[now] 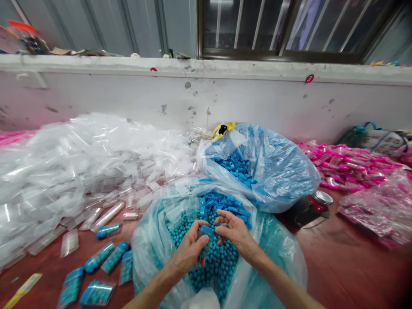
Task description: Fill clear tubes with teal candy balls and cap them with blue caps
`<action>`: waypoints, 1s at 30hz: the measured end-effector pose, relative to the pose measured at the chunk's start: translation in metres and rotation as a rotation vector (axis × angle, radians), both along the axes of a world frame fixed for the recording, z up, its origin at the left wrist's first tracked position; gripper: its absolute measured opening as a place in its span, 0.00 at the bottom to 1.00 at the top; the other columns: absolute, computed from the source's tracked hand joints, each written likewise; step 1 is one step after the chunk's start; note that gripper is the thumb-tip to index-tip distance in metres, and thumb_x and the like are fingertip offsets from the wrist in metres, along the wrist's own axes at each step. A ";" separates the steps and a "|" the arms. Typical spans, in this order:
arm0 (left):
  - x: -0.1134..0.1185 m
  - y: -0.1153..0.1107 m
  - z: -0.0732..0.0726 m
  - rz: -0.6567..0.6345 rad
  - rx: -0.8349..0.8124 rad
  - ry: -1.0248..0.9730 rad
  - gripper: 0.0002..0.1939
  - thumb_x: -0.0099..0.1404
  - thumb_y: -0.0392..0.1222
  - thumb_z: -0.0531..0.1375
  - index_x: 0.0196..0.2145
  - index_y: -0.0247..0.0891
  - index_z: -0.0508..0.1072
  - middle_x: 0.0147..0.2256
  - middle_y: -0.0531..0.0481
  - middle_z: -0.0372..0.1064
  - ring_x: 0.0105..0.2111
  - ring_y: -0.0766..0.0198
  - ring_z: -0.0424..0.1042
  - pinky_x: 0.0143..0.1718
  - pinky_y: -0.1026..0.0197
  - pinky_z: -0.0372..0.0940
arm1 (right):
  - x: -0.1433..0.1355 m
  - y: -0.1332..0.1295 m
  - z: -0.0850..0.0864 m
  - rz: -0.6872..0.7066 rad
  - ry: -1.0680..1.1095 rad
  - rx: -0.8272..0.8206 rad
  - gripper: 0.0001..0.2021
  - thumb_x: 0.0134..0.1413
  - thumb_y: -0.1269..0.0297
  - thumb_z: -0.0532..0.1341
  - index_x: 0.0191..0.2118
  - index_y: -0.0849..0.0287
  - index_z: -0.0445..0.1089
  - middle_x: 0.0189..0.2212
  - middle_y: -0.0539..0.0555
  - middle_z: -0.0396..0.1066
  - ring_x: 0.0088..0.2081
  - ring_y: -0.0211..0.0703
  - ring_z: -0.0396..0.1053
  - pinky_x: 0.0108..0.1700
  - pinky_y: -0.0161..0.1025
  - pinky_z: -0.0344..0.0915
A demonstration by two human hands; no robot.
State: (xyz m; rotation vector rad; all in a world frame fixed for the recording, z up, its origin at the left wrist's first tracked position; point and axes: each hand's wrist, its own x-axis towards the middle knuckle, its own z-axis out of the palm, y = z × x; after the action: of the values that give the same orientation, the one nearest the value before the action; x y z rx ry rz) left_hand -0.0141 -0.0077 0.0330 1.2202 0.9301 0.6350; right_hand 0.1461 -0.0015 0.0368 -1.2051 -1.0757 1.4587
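Observation:
My left hand (192, 245) is closed round a small clear case with a blue cap (206, 231), held above an open plastic bag (146, 240). Close to the cap's right side is my right hand (234, 231), fingers curled and partly spread; whether its fingertips touch the cap or pinch anything is too small to tell. Inside the bag lie many teal beads (219, 268), with blue plastic caps (222, 201) heaped at its back and clear cases (177, 212) at the back left.
Filled blue-capped cases (99, 256) lie left of the bag. A large pile of clear cases (96, 159) covers the left. Behind is another bag (280, 167) of blue parts. A dark container (310, 210) and pink packets (350, 165) stand right.

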 end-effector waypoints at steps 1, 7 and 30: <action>0.000 -0.001 0.001 -0.002 -0.006 0.003 0.23 0.57 0.54 0.51 0.45 0.38 0.52 0.16 0.63 0.56 0.09 0.74 0.57 0.09 0.73 0.47 | -0.003 0.001 0.000 -0.027 -0.002 -0.001 0.28 0.33 0.66 0.62 0.46 0.59 0.56 0.32 0.49 0.61 0.24 0.35 0.65 0.19 0.33 0.64; -0.008 -0.006 0.009 -0.131 -0.007 0.089 0.19 0.58 0.49 0.50 0.46 0.40 0.54 0.17 0.63 0.53 0.10 0.74 0.55 0.10 0.71 0.51 | 0.006 -0.005 0.018 0.247 -0.267 0.063 0.19 0.38 0.67 0.60 0.41 0.56 0.57 0.38 0.52 0.61 0.28 0.38 0.64 0.19 0.32 0.64; 0.010 -0.016 -0.001 0.236 0.003 -0.235 0.22 0.53 0.47 0.58 0.44 0.38 0.62 0.28 0.54 0.64 0.29 0.68 0.62 0.34 0.66 0.57 | -0.035 -0.039 0.000 0.193 -0.970 0.500 0.38 0.36 0.64 0.62 0.56 0.64 0.47 0.47 0.64 0.60 0.46 0.55 0.64 0.43 0.49 0.64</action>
State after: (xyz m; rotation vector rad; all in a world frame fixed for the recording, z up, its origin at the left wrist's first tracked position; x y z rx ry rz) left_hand -0.0044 -0.0237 0.0317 1.0199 0.8801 0.9467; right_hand 0.1116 -0.0407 0.0369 -1.4667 -2.0962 0.5912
